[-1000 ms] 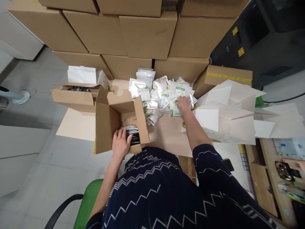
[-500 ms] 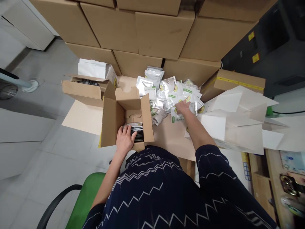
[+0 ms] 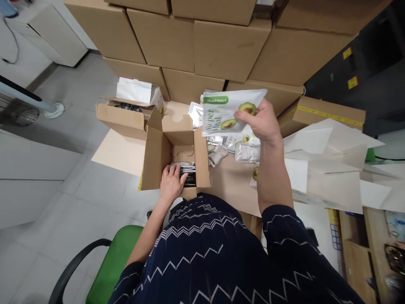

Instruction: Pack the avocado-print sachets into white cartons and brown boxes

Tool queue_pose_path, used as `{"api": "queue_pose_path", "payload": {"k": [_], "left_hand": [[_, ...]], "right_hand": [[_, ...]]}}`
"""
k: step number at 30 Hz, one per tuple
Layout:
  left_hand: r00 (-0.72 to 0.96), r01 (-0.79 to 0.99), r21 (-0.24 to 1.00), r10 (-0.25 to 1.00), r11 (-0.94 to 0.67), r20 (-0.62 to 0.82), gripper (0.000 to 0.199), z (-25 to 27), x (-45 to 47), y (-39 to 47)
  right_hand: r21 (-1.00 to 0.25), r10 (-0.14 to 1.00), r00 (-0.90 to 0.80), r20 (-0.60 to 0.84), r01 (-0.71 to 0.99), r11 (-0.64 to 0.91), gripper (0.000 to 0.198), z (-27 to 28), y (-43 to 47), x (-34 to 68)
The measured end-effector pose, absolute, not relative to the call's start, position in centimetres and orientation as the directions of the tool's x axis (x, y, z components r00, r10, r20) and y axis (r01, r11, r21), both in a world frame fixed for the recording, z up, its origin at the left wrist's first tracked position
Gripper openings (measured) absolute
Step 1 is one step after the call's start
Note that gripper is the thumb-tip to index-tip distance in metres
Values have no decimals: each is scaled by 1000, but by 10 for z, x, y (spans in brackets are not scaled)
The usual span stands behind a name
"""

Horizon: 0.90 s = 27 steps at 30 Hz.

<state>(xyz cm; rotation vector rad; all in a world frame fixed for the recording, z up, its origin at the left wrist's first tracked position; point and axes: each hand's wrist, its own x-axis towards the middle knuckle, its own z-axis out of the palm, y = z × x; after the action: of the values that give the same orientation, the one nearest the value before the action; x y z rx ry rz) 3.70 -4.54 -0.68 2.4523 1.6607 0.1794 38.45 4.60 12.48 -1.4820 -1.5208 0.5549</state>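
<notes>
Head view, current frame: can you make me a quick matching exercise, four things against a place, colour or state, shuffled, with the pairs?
1. Super Meal pouch
2. Left hand
3. Chair
4. Stack of cardboard boxes

A. green, with a black armrest
B. at the packed pouches in the open carton
C. on the far side, beyond both hands
D. raised in the right hand

Pairs: 1-D, 2-B, 3-A, 4-C
</notes>
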Motion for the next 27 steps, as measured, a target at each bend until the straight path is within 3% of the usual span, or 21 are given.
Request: {"api": "queue_pose_path", "payload": {"k": [2,5,12,18,21,27], "left_hand": [[366,911,206,930,-358,-1,64,-7,37,-45],[367,912,200,930,-359,-5,65,-8,37,-45],[353,919,195,935,-344,-17,65,-10,38,-46],[333,925,204,943,-321,-25,65,-6,41,-47],[332,926,205,943,-318,-35,64,-4,43,-46],[328,926,205,945,-317,-18,64,-6,42,-46]], "right_hand": [[-884,961,60,270,412,222,25,128,50,344],[-918,984,-117,136,359,170,19,107,62,282],[-802,974,-220,-51,590,91,25,45,79,207],[-696,903,-287,-320,717,-19,27,35,87,209],[-593,836,-347,-425,804,33,32,37,93,206],[-192,671,-421,-610,900,390,41,25,100,171]]}}
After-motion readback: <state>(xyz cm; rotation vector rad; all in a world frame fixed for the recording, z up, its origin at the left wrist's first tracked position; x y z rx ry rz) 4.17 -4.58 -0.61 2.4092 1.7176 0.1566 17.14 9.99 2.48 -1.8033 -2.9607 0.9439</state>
